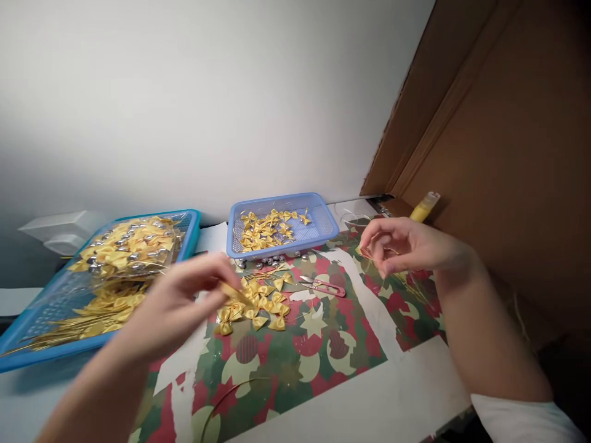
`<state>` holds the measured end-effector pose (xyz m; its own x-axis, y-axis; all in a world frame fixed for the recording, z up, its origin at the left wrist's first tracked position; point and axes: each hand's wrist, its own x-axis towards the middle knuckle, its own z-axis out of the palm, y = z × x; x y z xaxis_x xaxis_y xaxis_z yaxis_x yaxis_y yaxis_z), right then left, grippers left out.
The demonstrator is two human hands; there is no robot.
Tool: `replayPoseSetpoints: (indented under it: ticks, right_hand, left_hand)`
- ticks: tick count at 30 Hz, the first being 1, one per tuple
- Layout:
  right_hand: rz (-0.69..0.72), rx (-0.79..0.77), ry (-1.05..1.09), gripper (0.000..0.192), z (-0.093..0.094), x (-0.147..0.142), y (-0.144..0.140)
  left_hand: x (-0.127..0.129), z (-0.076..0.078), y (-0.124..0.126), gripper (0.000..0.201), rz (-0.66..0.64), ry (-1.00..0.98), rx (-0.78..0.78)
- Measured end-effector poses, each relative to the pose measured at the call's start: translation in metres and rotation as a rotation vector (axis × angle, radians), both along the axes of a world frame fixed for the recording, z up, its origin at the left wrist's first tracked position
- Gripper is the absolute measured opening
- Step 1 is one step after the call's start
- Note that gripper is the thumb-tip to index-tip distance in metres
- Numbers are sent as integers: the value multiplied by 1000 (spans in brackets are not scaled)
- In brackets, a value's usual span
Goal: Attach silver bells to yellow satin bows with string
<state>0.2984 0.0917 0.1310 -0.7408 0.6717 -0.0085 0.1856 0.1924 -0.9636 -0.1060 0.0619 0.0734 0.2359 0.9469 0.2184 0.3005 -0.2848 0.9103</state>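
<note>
My left hand is closed, with a yellow ribbon bow pinched between thumb and fingers. It hovers at the left of a loose pile of yellow bows on the patterned sheet. My right hand is raised over the right side of the sheet, fingers curled together around thin gold cord; a small yellow and red bit shows at its fingertips. Below that hand lie more gold strands. Pink-handled thread snips rest between the two hands.
Behind the pile, a light-blue basket contains bows with bells; silver bells lie along its front. At left, a larger blue basket carries a bag of bows and gold-stemmed bows. A yellow tube stands beside brown cardboard.
</note>
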Motion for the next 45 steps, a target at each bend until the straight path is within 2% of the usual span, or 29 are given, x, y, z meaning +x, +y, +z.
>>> replayPoseSetpoints:
  ticks: [3,5,7,9,11,14,19,22,26,29,30,32,35,37,40,43,44,45]
  right_hand:
    - [29,-5,44,26,-2,-25,-12]
    - [65,-32,27,27,-7,-42,-19]
    - [99,-66,34,27,-14,-57,-23]
    - [104,-79,33,27,-22,-69,-25]
    - [90,-76,19,26,-27,-75,-25]
    - [83,-104,14,24,-32,-79,-25]
    - [83,-126,43,24,-37,-77,-22]
    - [50,-83,33,22,-36,-74,-20]
    - [39,-102,36,21,-32,-66,-15]
    - [38,-136,179,27,-33,-54,-7]
    - [32,-144,245,32,-35,-50,-4]
    - [15,-158,355,44,-40,-43,1]
    - [-36,-157,383,55,-46,-39,5]
    - [-75,-125,345,53,-47,-38,7]
    - [-103,-38,260,44,-43,-37,10]
    - [-103,70,-55,29,-40,-32,16]
    - [-117,126,-196,23,-40,-29,18]
    - [-146,194,-325,18,-39,-27,20]
  left_hand:
    - [65,6,-19,32,-80,38,-43]
    - [96,5,-30,36,-141,59,-79]
    - [112,3,-38,41,-216,83,-137]
    - [119,1,-43,36,-294,79,-228]
    - [121,-1,-46,24,-356,53,-317]
    - [121,-3,-46,34,-364,28,-357]
    - [113,-8,-41,44,-166,-46,-231]
    - [106,-6,-36,46,-117,-96,-188]
    - [99,8,-27,49,1,-330,-223]
    - [92,19,-20,51,95,-476,-217]
    - [90,20,-19,50,108,-460,-185]
    - [89,18,-18,44,90,-273,-94]
    - [95,9,-19,37,-76,48,-95]
    - [100,2,-19,37,-180,89,-195]
    - [100,0,-15,42,-172,-105,-302]
    - [91,9,-10,53,-88,-365,-279]
    - [88,13,-10,55,-110,-377,-244]
    - [87,17,-11,55,-200,-342,-214]
